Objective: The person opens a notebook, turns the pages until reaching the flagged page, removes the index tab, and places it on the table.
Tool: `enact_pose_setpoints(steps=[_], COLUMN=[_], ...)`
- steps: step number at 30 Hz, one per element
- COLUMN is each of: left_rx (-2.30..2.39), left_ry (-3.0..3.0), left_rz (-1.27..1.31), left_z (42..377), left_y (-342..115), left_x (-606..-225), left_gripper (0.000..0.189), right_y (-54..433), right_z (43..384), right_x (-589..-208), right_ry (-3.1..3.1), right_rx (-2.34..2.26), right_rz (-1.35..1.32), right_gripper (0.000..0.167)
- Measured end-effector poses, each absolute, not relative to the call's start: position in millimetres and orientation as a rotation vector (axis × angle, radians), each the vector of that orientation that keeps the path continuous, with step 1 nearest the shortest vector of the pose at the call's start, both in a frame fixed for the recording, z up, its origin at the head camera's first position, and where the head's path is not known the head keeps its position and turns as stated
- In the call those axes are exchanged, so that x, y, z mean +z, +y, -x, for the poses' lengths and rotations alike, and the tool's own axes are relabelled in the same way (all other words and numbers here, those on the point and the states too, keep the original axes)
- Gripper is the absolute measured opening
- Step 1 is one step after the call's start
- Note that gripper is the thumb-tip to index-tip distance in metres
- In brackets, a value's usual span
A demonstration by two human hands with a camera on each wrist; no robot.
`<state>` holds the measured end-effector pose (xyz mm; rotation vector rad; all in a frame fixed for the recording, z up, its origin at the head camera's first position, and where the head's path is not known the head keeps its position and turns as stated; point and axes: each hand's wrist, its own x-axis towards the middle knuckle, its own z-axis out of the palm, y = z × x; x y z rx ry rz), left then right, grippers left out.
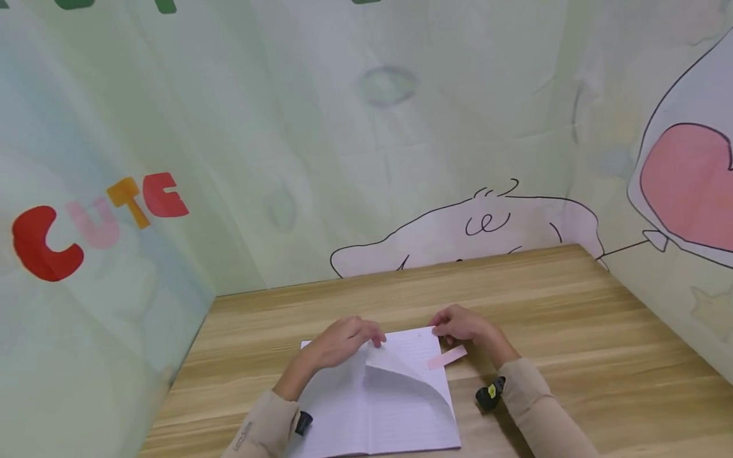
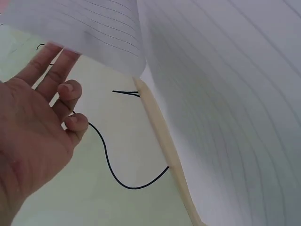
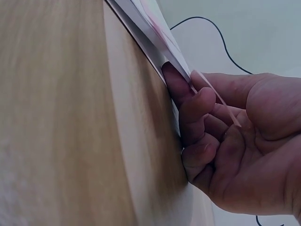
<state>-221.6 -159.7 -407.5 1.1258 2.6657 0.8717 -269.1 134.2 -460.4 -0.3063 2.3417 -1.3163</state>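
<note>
An open notebook [image 1: 409, 420] with ruled pages lies on the table, and one of its pages [image 1: 395, 357] is lifted and curled. My left hand [image 1: 343, 340] touches that page's raised corner; in the left wrist view two fairly straight fingers [image 2: 56, 70] reach the page edge, their tips hidden behind the paper, and the other two bend. At the notebook's top right corner my right hand [image 1: 458, 323] pinches pages, with a fingertip [image 3: 175, 82] tucked beneath them. A pink paper strip [image 1: 448, 357] sticks out from the right edge, beside the right hand.
The wood-grain table [image 1: 618, 356] extends around the notebook, with its back edge against a printed cloth backdrop [image 1: 321, 159]. Cloth also rises along the left and right sides. Small black wrist cameras, one [image 1: 489, 394] by the right sleeve, sit close over the work.
</note>
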Motion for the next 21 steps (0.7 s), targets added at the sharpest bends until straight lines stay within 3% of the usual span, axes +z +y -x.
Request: enact_pose_setpoints(steps=[14, 21], left_rx=[0.461, 0.509], left_ry=[2.749, 2.711], left_rz=[-1.182, -1.196], left_z=[235, 235], left_y=[-127, -123], left_x=[-413, -416], left_gripper=[0.044, 0.049], right_y=[138, 136], right_z=[269, 267], right_x=[-457, -455], right_ry=[2.357, 2.334], right_rx=[-1.321, -1.331], right_rz=[0.278, 0.280], right_gripper=[0.016, 0.016])
